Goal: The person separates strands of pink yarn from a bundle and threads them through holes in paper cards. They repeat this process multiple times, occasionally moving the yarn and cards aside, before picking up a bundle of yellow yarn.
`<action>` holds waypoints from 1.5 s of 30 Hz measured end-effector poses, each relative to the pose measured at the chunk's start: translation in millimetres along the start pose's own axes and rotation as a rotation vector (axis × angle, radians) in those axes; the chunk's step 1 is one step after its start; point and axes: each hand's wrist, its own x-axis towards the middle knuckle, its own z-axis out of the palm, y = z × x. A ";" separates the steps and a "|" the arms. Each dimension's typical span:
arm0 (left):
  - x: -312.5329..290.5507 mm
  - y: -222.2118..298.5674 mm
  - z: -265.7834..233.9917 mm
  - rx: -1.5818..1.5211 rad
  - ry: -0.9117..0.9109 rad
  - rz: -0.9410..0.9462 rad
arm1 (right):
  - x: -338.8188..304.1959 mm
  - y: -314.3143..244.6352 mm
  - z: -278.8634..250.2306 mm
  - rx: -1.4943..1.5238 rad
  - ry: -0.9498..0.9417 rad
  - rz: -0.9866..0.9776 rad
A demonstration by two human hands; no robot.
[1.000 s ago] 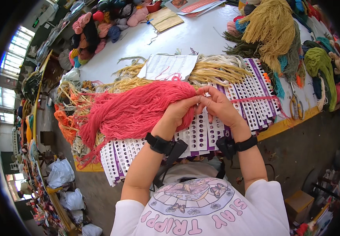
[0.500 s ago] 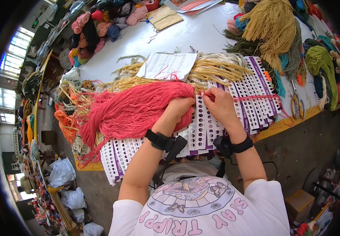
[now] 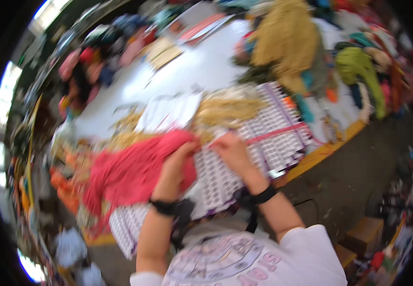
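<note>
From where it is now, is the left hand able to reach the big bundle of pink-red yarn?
Probably yes. The left hand already lies at the edge of the big bundle of pink-red yarn, and nothing stands between them, though the picture is blurred.

Surface (image 3: 206, 71): fills the upper middle of the view; its near edge runs in front of the person.
Grid sheet (image 3: 273, 143): lies on the surface at the near edge, straight ahead of the person.
Yarn bundle (image 3: 130, 171): on the left part of the grid sheet, spilling leftward.
Left hand (image 3: 180, 159): on the right end of the yarn bundle.
Right hand (image 3: 232, 150): just right of the left hand, on the grid sheet.
Straw-like bundle (image 3: 225, 109): behind both hands, across the sheet's far edge.
Paper sheet (image 3: 168, 112): left of the straw-like bundle.
Yarn heaps (image 3: 359, 71): far right on the surface.
Yarn pile (image 3: 96, 62): far left, behind the paper sheet.
</note>
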 end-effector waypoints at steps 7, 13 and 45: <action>-12.8 10.7 1.6 0.182 -0.116 -0.132 | -8.0 -29.3 -5.8 -0.012 -0.073 0.070; -2.2 8.0 -19.3 0.273 -0.049 0.033 | -12.5 -23.6 9.6 -0.056 0.118 0.091; -45.9 34.6 4.0 0.060 -0.318 0.050 | -17.5 -78.6 16.6 0.754 -0.099 0.390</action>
